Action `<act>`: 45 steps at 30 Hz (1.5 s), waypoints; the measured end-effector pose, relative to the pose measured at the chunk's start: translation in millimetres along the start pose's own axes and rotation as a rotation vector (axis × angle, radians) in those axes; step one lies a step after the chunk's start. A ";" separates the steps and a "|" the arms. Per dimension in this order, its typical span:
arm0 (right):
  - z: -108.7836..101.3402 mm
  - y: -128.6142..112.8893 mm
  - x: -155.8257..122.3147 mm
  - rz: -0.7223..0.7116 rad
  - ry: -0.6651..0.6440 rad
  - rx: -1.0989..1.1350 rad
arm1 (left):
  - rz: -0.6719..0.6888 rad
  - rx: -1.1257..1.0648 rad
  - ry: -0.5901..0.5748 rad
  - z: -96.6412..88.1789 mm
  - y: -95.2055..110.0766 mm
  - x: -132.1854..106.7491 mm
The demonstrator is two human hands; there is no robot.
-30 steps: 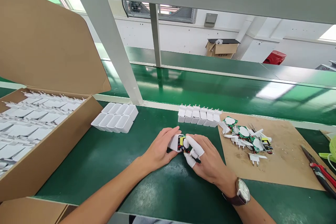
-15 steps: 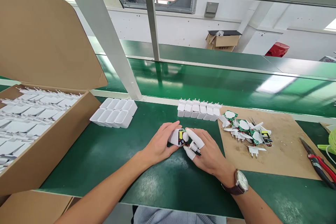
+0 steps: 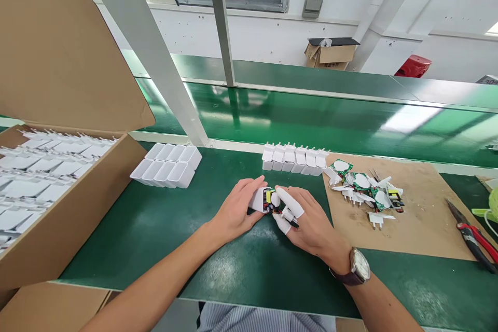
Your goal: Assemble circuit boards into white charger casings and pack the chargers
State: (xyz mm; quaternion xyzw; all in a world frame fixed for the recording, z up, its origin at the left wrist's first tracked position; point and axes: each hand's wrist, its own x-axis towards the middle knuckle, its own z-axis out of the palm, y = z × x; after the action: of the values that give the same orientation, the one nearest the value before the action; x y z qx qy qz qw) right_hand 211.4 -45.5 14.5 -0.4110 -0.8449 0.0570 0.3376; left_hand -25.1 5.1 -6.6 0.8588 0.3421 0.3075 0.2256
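My left hand [image 3: 237, 212] is wrapped round a white charger housing [image 3: 258, 199] held just above the green table. A small circuit board [image 3: 268, 200] with yellow and black parts sticks out of the housing's open end. My right hand [image 3: 305, 225], with white finger cots on several fingertips and a watch on the wrist, pinches that board at the housing's mouth. Both hands meet at the middle of the table.
An open cardboard box [image 3: 73, 207] of white charger parts stands at the left. Empty white housings [image 3: 167, 168] lie behind my left hand, a row of plug caps [image 3: 293, 158] behind my right. A cardboard sheet [image 3: 420, 218] holds loose boards and plug pieces [image 3: 363, 194]. Red-handled cutters [image 3: 472, 236] lie far right.
My hands stay together on the housing and board. The view has tilted a little, so everything sits slightly lower and closer in the picture.
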 end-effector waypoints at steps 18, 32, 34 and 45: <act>3.2 0.6 -2.9 -0.037 0.022 0.013 | 0.025 -0.041 0.027 -1.0 0.3 -1.5; 1.2 0.6 -1.0 -0.021 0.033 0.016 | 0.042 -0.044 0.030 0.7 -0.4 -0.5; 0.7 0.7 -1.3 -0.028 0.031 0.015 | 0.045 -0.048 0.032 0.3 0.2 -0.1; 4.8 -1.6 1.2 -0.025 0.009 0.059 | 0.019 -0.017 -0.001 2.8 6.1 0.6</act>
State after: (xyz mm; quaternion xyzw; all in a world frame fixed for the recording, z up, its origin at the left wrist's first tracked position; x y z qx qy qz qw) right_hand 207.0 -44.8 12.0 -0.3905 -0.8464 0.0759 0.3539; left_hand -20.1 1.0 -4.8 0.8601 0.3312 0.3123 0.2301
